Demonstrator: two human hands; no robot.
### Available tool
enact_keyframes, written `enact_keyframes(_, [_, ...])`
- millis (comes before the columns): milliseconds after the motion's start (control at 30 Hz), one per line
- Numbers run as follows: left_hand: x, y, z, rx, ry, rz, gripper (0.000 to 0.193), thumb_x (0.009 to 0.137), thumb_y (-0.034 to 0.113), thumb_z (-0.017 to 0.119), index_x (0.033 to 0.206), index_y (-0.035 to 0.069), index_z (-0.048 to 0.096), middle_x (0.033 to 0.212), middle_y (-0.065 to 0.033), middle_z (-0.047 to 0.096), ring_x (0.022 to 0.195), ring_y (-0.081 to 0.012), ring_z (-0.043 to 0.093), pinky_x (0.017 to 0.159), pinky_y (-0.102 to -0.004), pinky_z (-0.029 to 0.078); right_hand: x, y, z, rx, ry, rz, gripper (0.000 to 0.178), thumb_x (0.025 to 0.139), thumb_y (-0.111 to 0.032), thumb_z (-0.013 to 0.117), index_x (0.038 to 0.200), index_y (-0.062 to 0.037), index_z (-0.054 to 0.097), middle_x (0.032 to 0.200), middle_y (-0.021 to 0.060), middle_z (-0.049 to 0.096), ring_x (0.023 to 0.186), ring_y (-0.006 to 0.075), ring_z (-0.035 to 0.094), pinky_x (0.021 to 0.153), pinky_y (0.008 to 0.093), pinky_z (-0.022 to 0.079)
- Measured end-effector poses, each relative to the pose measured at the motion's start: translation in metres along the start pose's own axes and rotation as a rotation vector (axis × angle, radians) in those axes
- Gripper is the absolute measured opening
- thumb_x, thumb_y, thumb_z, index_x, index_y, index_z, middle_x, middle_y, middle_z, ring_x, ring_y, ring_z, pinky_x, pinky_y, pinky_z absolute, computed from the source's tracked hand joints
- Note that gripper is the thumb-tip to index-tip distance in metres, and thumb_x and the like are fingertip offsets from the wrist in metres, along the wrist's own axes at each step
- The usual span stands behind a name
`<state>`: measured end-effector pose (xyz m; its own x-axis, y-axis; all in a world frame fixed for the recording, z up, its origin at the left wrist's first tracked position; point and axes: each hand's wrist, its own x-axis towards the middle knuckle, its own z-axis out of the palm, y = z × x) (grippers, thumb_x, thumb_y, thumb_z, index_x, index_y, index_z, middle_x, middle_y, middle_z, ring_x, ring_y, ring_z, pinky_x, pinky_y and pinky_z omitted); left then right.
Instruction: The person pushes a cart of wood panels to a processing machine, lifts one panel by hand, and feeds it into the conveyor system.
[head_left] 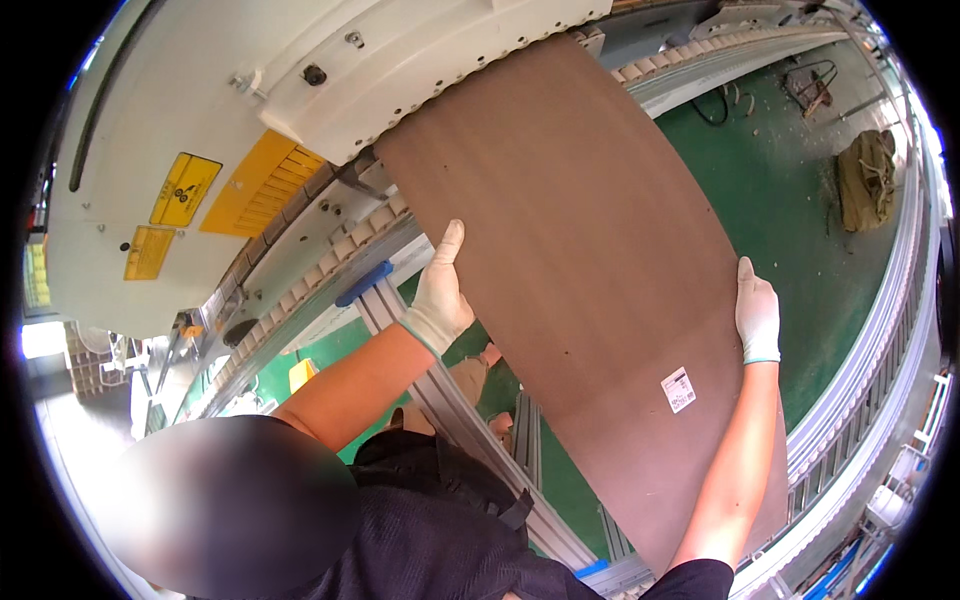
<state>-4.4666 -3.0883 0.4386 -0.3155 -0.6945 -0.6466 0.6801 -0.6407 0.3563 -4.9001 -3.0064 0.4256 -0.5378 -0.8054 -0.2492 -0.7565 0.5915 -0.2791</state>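
Note:
A large brown board [570,230] lies slantwise in front of me, its far end up against the white machine. A small white label [678,390] is stuck on its face near the closer end. My left hand [440,295], in a white glove, grips the board's left edge with the thumb pointing up along it; the other fingers are mostly hidden. At the opposite edge my right hand [757,315], gloved in white too, holds the board from the side, its fingers partly out of sight.
The white machine housing [400,60] with yellow stickers [185,190] fills the upper left. Chain-edged conveyor rails [340,255] run beside it, and an aluminium frame bar [450,410] stands below. A brown sack [865,180] rests on the green floor [800,280] at right, inside a curved rail.

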Motion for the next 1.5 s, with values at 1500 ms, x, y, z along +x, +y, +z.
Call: enact_keyframes(1500, [-0.021,-0.039,-0.003,-0.003,-0.054,0.039,0.060,0.109,0.045,0.057,0.155,0.009,0.048,0.153,-0.0104,0.055,0.141,-0.0312,0.050,0.119,-0.0504,0.042,0.015,0.032,0.018,-0.263,0.161,-0.655,0.015,0.101,-0.016,0.048,0.100,-0.0081,0.061,0.086,0.0179,0.069,0.082,0.0391,0.071,0.068,0.0506,0.058])
